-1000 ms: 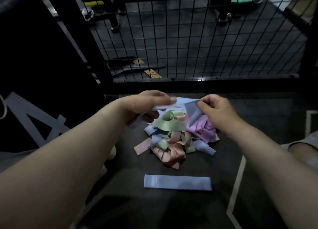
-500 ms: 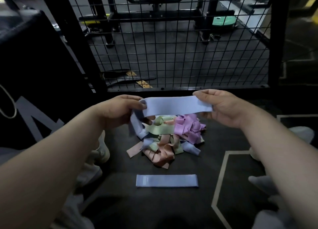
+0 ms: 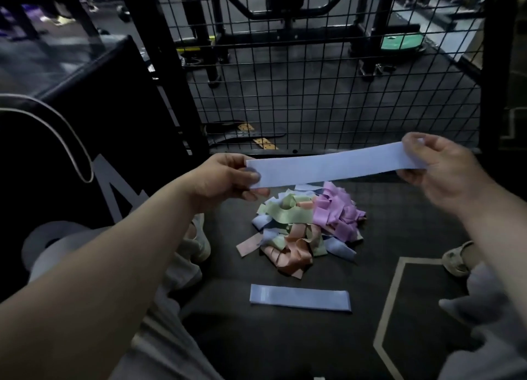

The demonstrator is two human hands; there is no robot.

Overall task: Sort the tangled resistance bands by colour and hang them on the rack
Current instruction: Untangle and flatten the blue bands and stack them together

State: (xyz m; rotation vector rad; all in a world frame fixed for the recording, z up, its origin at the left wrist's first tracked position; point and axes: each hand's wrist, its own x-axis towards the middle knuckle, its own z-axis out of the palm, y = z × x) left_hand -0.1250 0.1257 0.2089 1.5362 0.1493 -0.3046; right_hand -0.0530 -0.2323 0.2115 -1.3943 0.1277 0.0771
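Pinching one end each, the left hand (image 3: 228, 177) and right hand (image 3: 439, 165) hold a blue band (image 3: 336, 165) taut above the tangled pile (image 3: 308, 228) on the floor (image 3: 285, 345), probably to flatten it. A second blue band (image 3: 299, 297) lies flat nearer the person, apparently starting that colour's group.

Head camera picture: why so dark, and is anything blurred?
Head view: dim lighting, with the dark floor swallowing detail; the held blue band and tangled pile read clearly; the picture's top-left corner and the right hand look smeared; no glare.
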